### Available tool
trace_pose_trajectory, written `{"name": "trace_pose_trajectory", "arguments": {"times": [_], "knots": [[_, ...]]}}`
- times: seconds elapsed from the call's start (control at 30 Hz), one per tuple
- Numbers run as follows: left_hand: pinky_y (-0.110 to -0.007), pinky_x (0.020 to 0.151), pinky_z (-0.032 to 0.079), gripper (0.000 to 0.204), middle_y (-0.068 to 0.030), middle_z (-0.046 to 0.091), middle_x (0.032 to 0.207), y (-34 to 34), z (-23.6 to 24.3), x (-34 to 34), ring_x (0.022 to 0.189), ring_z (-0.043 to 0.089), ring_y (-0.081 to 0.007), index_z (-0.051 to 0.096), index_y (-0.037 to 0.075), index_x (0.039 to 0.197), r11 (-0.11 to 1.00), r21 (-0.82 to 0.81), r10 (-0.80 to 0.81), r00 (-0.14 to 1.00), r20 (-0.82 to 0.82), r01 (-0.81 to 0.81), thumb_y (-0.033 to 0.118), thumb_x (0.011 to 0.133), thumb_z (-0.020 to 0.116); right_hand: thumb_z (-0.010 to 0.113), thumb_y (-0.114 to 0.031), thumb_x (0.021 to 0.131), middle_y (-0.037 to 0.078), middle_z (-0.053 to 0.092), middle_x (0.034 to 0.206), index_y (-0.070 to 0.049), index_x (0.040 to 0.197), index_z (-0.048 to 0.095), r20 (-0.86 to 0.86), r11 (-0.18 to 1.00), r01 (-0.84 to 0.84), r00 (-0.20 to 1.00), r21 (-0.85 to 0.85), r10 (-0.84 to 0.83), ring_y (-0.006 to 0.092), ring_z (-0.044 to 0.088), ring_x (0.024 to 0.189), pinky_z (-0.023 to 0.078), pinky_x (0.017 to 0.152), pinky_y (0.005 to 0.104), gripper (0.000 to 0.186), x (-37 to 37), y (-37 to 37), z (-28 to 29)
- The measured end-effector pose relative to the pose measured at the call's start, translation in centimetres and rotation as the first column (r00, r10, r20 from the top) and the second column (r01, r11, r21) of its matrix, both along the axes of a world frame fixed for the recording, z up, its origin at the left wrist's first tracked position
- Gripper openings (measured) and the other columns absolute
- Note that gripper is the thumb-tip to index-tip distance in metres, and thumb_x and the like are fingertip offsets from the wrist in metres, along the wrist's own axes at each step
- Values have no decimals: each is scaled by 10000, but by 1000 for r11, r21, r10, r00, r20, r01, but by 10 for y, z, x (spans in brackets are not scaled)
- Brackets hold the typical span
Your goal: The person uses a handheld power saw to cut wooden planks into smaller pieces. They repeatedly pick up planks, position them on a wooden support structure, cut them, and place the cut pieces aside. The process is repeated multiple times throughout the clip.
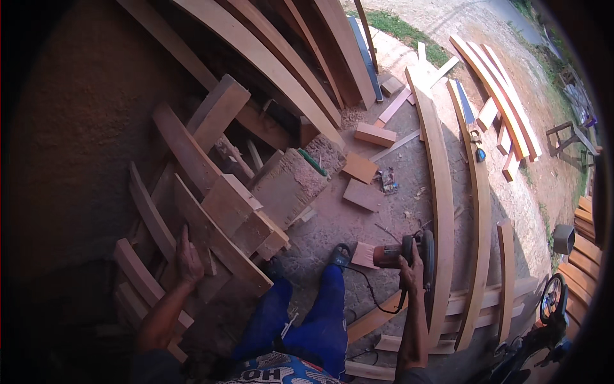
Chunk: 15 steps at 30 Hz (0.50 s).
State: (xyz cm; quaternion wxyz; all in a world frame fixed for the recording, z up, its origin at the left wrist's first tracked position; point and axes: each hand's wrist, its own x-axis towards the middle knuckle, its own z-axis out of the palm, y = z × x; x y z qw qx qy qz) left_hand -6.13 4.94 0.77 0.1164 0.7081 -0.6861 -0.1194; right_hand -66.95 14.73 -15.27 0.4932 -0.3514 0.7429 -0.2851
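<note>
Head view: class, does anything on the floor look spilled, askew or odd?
Yes. Short wood blocks lie at mismatched angles on the floor, near scattered sawdust. The dark cord of the power tool in the right hand loops loosely close to the right foot, which looks untidy.

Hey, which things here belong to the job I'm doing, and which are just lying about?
Likely in use:
- corded power tool, gripped by your right hand
- wooden board nearest your left hand

Seemingly just lying about:
- loose wood blocks on the ground
- small blue object by a long plank
- motorbike wheel, far right
</note>
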Motion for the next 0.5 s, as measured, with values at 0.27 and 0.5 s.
{"name": "trace_pose_trajectory", "arguments": {"times": [0.27, 0.5], "knots": [[-432, 1211, 279, 597, -283, 394, 1557, 1, 13, -11, 1459, 380, -399, 295, -82, 1555, 983, 141, 108, 992, 72, -118, 262, 1067, 280, 686, -152, 794, 342, 660, 1116, -109, 1467, 412, -329, 784, -513, 716, 350, 616, 507, 646, 1083, 516, 936, 574, 728, -22, -33, -194], [-429, 1185, 294, 653, -254, 427, 1518, 0, 7, -3, 1415, 409, -363, 313, -79, 1541, 983, 104, 144, 988, 55, -149, 366, 1064, 298, 586, -106, 869, 272, 695, 1211, -73, 1433, 435, -214, 551, -535, 565, 641, 797, 405, 699, 1122, 578, 949, 486, 585, -32, -68, -343]]}}
